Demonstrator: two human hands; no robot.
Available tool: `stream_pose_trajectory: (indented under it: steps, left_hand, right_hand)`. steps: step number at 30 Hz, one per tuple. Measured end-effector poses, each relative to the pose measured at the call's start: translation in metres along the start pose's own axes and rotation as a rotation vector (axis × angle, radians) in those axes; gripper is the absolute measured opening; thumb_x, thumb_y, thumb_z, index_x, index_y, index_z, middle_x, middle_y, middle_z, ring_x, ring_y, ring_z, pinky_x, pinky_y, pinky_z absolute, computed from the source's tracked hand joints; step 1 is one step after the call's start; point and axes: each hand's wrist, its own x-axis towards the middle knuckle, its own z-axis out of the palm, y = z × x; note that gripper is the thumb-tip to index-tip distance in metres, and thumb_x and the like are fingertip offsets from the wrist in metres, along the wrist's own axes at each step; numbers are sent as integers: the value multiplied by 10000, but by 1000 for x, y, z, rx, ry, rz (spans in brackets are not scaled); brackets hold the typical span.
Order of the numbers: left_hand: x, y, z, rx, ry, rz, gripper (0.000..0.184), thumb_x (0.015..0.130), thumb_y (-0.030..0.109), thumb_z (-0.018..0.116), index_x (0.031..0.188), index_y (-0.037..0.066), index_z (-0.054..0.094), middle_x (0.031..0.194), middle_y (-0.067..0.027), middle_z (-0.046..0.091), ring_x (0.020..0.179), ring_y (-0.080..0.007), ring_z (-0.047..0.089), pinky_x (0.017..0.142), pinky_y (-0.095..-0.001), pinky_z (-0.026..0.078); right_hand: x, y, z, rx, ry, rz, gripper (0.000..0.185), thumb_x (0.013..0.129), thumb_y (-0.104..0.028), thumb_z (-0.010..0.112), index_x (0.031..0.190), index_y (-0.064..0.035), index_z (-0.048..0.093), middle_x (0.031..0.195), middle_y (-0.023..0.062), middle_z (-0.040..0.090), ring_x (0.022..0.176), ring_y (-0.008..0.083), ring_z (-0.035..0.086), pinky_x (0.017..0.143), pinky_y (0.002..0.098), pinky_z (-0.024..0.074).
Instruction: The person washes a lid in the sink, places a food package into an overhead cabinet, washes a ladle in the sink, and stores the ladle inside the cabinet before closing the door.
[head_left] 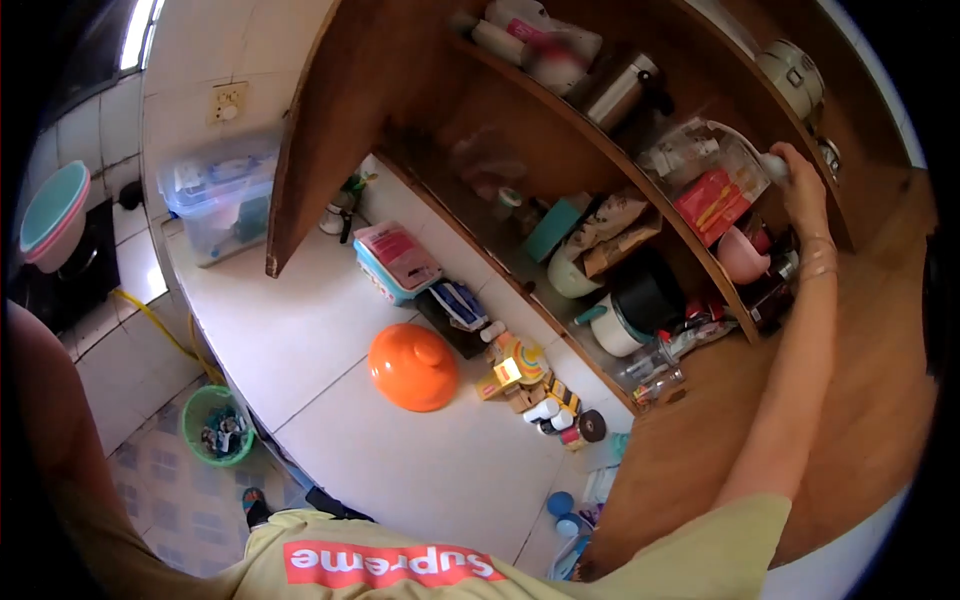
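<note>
My right hand (800,195) reaches up into the open wooden wall cabinet (420,120), on its middle shelf. Its fingers are closed at a small whitish rounded thing (773,168), whose kind I cannot make out. Beside it on the shelf are a red and yellow box (715,205), clear plastic packaging (690,150) and a pink bowl (742,256). Only my left arm (60,430) shows, at the left edge; my left hand is out of view.
A cabinet door (325,130) hangs open over the white counter (330,390). An orange lid-like dome (413,367), wipes packs (398,260) and small boxes (520,375) stand there. Lower shelf: a white pot (615,328). Upper shelf: a steel flask (622,92). A green bin (215,425) is on the floor.
</note>
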Motion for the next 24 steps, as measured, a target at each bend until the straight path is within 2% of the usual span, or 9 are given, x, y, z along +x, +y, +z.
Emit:
stream_pose_trajectory:
  steps: [1,6,8,9,14,15,18,23,24]
  left_hand:
    - [2,-1,-2,-7,5,1,610,746,580,380,1239,237,278,1293,-41,261,1209,-268,131,952,-491,72]
    - [-1,-5,-10,-17,14,-1,608,746,582,377,1247,255,268,1306,-30,245,1222,-269,102,962,-504,44]
    - [-6,-4,-13,-13,24,1,608,746,583,376,1251,262,264,1311,-26,239,1228,-270,91,966,-509,32]
    - [-13,-4,-17,-18,40,-9,608,746,583,375,1252,265,262,1314,-23,236,1230,-270,85,968,-512,27]
    - [-28,-13,-29,-67,77,-12,608,746,585,372,1260,283,253,1327,-13,220,1244,-272,57,978,-525,-2]
    - [-35,-17,-34,-55,88,-45,597,752,563,394,1257,274,264,1323,-19,233,1241,-272,81,977,-525,26]
    - [-58,-41,-30,-188,226,-10,621,741,580,394,1262,273,253,1339,-27,190,1251,-271,15,969,-540,-6]
    - [-79,-64,-39,-400,201,-135,655,710,391,558,1213,61,298,1271,-126,287,1200,-292,202,982,-449,133]
    - [-83,-67,-40,-388,231,-160,657,704,387,573,1208,59,307,1253,-124,306,1187,-286,226,975,-439,160]
  right_hand:
    - [5,5,4,35,13,-21,373,692,72,467,1014,-114,482,983,104,550,905,255,517,783,321,376]
    - [42,16,18,-41,-176,121,404,695,81,460,1005,-176,488,1004,86,546,904,252,514,770,323,379]
    - [50,9,19,-210,-279,263,398,709,70,453,991,-209,490,1006,79,546,910,255,513,769,361,373]
    - [53,13,24,-236,-276,272,385,723,56,442,980,-226,492,1009,64,546,935,246,504,770,399,363]
    - [53,11,18,-243,-306,403,347,710,24,476,952,-224,508,983,54,559,953,239,492,788,415,339]
    - [52,12,16,-207,-320,435,326,705,3,493,935,-227,518,972,50,564,952,241,491,795,417,330]
    - [49,27,15,-202,-251,462,272,699,-50,517,901,-233,532,956,36,572,936,249,498,796,435,317]
    - [42,36,25,-296,-259,496,257,718,-76,527,923,-231,530,936,47,561,975,236,465,828,450,290]
    - [41,33,24,-299,-258,515,257,718,-76,527,923,-231,530,936,47,561,975,236,465,828,450,290]
